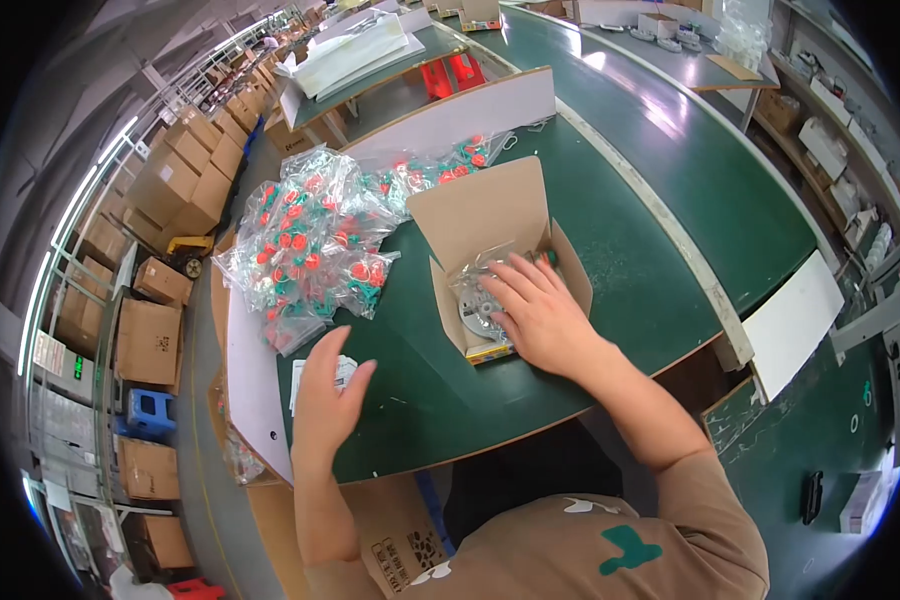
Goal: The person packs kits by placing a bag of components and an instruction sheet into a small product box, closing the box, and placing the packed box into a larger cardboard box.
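Note:
An open cardboard box (487, 205) with its lid raised stands on the green table (410, 430). Inside it lie a grey round part (478, 312) and clear plastic bags. My right hand (542, 318) rests over the box's contents, fingers spread, pressing on the plastic; nothing is seen gripped. My left hand (332, 392) hovers at the table's left side with thumb and fingers apart, holding nothing. Beneath and beside it are white printed papers (344, 372), partly hidden by the hand. A heap of clear bags with red and green parts (305, 235) lies left of the box.
A white divider (255, 385) edges the table on the left, another (460, 112) at the back. To the right run a pale rail (670, 225) and a green conveyor surface (710, 170). Stacked cartons (185, 170) stand at far left. A black object (813, 497) lies at lower right.

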`<action>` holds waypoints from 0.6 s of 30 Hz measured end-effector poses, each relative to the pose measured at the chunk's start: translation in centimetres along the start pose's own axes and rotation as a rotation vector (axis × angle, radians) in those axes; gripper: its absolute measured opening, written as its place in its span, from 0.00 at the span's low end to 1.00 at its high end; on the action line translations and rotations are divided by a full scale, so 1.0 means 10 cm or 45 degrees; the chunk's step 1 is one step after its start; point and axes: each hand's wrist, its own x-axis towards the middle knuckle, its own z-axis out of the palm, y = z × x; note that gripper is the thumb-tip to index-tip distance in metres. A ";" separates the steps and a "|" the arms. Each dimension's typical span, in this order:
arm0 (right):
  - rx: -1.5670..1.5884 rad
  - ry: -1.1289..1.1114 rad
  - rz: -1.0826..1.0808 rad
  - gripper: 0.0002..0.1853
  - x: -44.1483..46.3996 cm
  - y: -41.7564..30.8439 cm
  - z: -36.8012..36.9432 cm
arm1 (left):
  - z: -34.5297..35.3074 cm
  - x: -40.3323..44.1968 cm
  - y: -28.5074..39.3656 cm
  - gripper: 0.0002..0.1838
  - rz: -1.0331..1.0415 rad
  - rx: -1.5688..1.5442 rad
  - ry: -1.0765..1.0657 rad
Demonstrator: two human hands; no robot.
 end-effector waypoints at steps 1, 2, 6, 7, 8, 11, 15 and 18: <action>-0.047 -0.052 -0.021 0.20 0.01 0.01 0.06 | -0.11 -0.14 -0.11 0.27 -0.233 -0.023 -0.048; -0.028 -0.047 -0.007 0.20 0.00 -0.01 0.10 | -0.14 -0.33 -0.25 0.27 -0.236 -0.003 -0.060; -0.282 -0.448 0.289 0.22 -0.05 -0.05 0.17 | 0.03 -1.05 -1.04 0.25 0.006 0.642 0.071; -0.271 -0.467 0.277 0.22 -0.07 -0.07 0.19 | -0.02 -1.09 -1.07 0.25 -0.017 0.644 0.064; -0.228 -0.353 0.244 0.22 -0.08 -0.10 0.19 | -0.07 -1.12 -1.11 0.24 -0.025 0.609 0.038; -0.094 0.006 0.141 0.22 -0.04 -0.16 0.15 | -0.19 -1.12 -1.18 0.21 -0.038 0.504 -0.012; 0.335 0.312 0.064 0.21 -0.35 -0.10 -0.17 | -0.15 -1.05 -0.94 0.19 -0.061 0.396 0.261; 0.538 0.725 0.342 0.22 -0.64 0.12 -0.18 | -0.10 -0.70 -0.43 0.18 0.184 0.306 0.531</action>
